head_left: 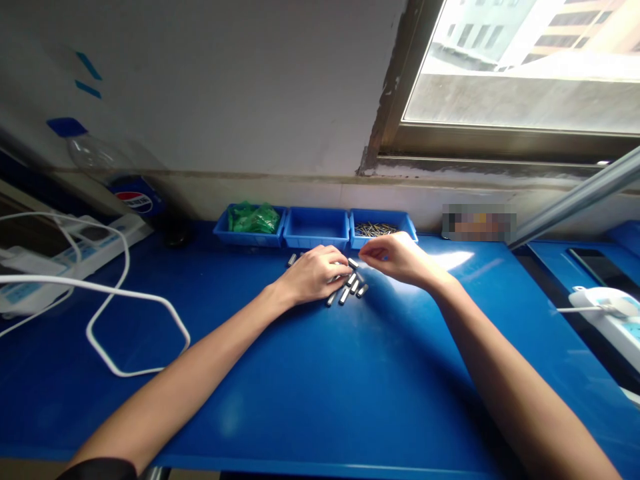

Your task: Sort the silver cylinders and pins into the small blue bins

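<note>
My left hand [320, 272] is over a loose group of short metal cylinders [353, 280] on the blue table. Its fingers are curled, and one short cylinder [353, 263] shows at the fingertips, seemingly pinched there. Several cylinders lie beside and partly under the hand. To the right, my right hand [395, 259] hovers close by, thumb and fingertips pressed together; anything between them is too small to make out. Just behind it stands a blue bin [407, 227] of thin metal pins or screws [375, 229].
A middle blue bin [316, 243] and a left bin [250, 239] with green plastic [255, 219] line the wall. A bottle [133, 190], white cable [125, 267] and power strip [90, 250] occupy the left. Another power strip [610, 313] and a phone [597, 268] are at right.
</note>
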Motion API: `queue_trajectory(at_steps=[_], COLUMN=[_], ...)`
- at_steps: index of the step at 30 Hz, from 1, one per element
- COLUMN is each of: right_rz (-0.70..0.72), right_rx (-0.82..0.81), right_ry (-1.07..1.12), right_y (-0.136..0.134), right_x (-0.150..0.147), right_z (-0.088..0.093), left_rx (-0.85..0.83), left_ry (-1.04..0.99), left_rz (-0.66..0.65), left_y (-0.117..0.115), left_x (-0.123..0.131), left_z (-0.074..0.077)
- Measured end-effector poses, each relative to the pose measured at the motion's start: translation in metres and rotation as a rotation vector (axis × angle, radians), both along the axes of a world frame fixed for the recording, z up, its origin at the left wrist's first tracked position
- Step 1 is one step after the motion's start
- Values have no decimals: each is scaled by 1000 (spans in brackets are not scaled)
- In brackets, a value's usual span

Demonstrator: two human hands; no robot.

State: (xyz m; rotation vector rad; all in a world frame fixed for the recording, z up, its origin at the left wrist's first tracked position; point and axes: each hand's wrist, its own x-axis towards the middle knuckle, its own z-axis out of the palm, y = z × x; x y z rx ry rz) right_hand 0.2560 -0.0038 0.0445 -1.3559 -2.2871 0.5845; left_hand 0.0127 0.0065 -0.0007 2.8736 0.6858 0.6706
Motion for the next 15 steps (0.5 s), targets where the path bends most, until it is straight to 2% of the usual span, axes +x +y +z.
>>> queue_trajectory(at_steps=[2,4,5,7,10,13,15], right_rz=[-109,-230,-240,-190,-169,-172,-177], right_rx=[147,310,353,324,245,247,259], right_ry=[-7,-119,-203,-341,-422,-376,-243], right_y=[1,3,6,11,20,25,25], right_x=[5,14,19,29,40,47,51], right_z=[4,4,2,-5,-19,-28,-26], left_rx=[38,46,41,23,-46,-151,-211], left_ry=[4,15,22,27,-19,-128,-202], left_rz=[-57,-65,-59,-50,-39,23,72], left_y=[1,2,3,3,2,1,1], left_x=[2,3,4,4,3,2,0], left_z=[-3,-4,-3,-2,0,1,2])
